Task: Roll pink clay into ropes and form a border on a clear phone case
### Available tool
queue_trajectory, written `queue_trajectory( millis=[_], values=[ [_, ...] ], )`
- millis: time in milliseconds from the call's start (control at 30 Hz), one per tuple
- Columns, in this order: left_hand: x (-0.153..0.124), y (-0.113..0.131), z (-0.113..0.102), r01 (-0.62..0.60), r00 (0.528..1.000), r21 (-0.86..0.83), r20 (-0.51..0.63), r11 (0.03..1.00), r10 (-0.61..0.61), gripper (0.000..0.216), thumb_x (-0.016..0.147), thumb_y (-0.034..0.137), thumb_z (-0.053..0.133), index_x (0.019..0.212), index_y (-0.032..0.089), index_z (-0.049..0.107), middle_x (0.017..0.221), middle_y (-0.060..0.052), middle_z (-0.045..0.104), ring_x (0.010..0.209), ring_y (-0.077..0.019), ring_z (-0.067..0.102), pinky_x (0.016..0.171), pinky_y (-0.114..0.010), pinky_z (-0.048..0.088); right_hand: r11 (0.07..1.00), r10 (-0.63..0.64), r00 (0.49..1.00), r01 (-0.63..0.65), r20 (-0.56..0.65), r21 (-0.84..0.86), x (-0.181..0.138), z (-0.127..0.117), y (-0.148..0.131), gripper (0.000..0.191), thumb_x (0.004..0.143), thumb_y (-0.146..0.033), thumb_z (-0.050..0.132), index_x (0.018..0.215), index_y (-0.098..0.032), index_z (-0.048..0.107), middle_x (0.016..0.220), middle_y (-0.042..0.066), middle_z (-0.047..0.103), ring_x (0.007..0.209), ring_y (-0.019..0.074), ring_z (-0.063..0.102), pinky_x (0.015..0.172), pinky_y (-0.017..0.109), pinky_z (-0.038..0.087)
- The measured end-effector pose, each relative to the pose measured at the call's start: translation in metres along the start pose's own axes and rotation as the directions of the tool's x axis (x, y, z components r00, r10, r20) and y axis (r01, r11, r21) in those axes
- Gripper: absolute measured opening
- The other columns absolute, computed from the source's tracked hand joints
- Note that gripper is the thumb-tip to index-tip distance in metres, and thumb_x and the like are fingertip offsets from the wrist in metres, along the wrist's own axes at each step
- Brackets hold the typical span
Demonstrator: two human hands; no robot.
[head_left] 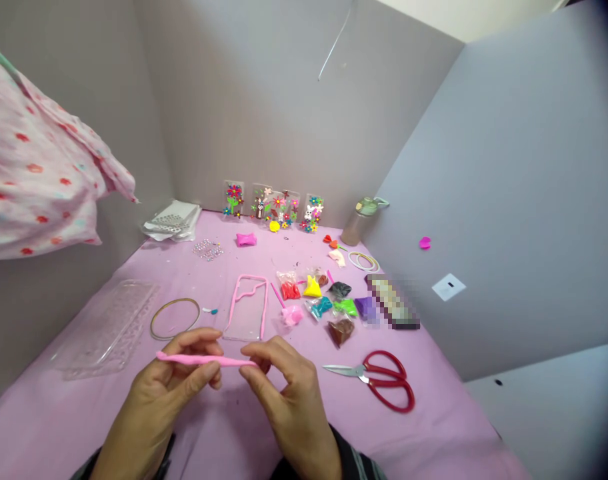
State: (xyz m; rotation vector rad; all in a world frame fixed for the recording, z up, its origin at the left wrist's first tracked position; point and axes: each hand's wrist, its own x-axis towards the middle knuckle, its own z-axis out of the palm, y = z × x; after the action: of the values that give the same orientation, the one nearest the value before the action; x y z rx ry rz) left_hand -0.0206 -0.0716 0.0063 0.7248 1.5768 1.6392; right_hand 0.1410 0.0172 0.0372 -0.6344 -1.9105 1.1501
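Observation:
A thin roll of pink modelling clay (199, 360) stretches sideways between my two hands. My left hand (169, 383) supports it on the fingers, with the thumb against its near side. At the roll's right end, my right hand (287, 387) pinches it between thumb and fingertips. Just beyond lies a clear phone case (245, 320), its rim edged with pink clay and a wavy pink strand across its upper part. Small bags of coloured clay sit to its right, among them pink (292, 315), yellow (312, 287), teal (319, 307) and brown (341, 331).
Red-handled scissors (389, 381) lie at the right. A golden hoop (175, 319) and a clear plastic tray (109, 320) are on the left. Decorated cases (234, 200) lean on the back wall beside a bottle (359, 223). A blurred phone-like object (391, 301) lies at the right edge.

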Motion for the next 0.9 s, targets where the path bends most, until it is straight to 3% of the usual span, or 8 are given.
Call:
queue_trajectory(
  millis=[167,367,567,633,900],
  values=[
    [-0.003,-0.002,-0.006,-0.074,0.996,0.115,0.058,0.991,0.067,0.027,0.076,0.047,0.084,0.091,0.027,0.074,0.103,0.001,0.070,0.102,-0.0178,0.068,0.089,-0.016,0.055,0.999,0.011,1.000,-0.012,0.014,0.030,-0.001,-0.003,0.003,0.007,0.089,-0.015,0.073,0.091,-0.021,0.074,0.081,0.000,0.067,0.077,0.0141,0.061,0.070,0.025,0.047],
    [-0.003,-0.001,-0.013,-0.053,0.997,0.158,0.058,0.986,0.044,0.028,0.081,0.051,0.077,0.098,0.029,0.073,0.101,0.000,0.071,0.091,-0.0180,0.071,0.083,-0.020,0.058,0.997,0.034,0.999,-0.032,-0.021,0.064,0.000,-0.008,0.005,0.011,0.086,-0.011,0.074,0.088,-0.021,0.075,0.080,-0.001,0.069,0.075,0.0133,0.063,0.069,0.023,0.048],
    [-0.003,-0.001,-0.013,-0.065,0.998,0.245,0.004,0.967,0.066,0.035,0.082,0.060,0.072,0.093,0.027,0.072,0.068,0.002,0.067,0.071,-0.0177,0.066,0.071,-0.022,0.055,0.997,0.054,0.998,-0.051,-0.037,0.065,-0.002,-0.008,0.006,0.014,0.089,-0.015,0.072,0.076,-0.020,0.075,0.069,-0.002,0.066,0.066,0.0118,0.059,0.065,0.023,0.045],
    [-0.003,-0.001,-0.013,-0.072,0.997,0.244,0.015,0.967,0.070,0.036,0.083,0.062,0.070,0.087,0.026,0.071,0.066,0.002,0.066,0.069,-0.0176,0.064,0.069,-0.022,0.054,0.995,0.078,0.997,-0.076,-0.028,0.071,-0.002,-0.008,0.005,0.016,0.091,-0.016,0.069,0.077,-0.021,0.075,0.068,-0.002,0.065,0.065,0.0119,0.058,0.064,0.023,0.045],
    [-0.009,0.012,-0.005,-0.110,0.988,0.310,0.135,0.944,0.071,0.031,0.083,0.059,0.070,0.088,0.030,0.075,0.086,0.000,0.073,0.083,-0.0187,0.069,0.074,-0.018,0.056,0.959,0.177,0.984,-0.173,0.005,0.225,-0.004,-0.008,0.005,0.008,0.085,-0.016,0.071,0.091,-0.022,0.072,0.084,0.000,0.070,0.079,0.0141,0.066,0.074,0.024,0.052]
  ],
)
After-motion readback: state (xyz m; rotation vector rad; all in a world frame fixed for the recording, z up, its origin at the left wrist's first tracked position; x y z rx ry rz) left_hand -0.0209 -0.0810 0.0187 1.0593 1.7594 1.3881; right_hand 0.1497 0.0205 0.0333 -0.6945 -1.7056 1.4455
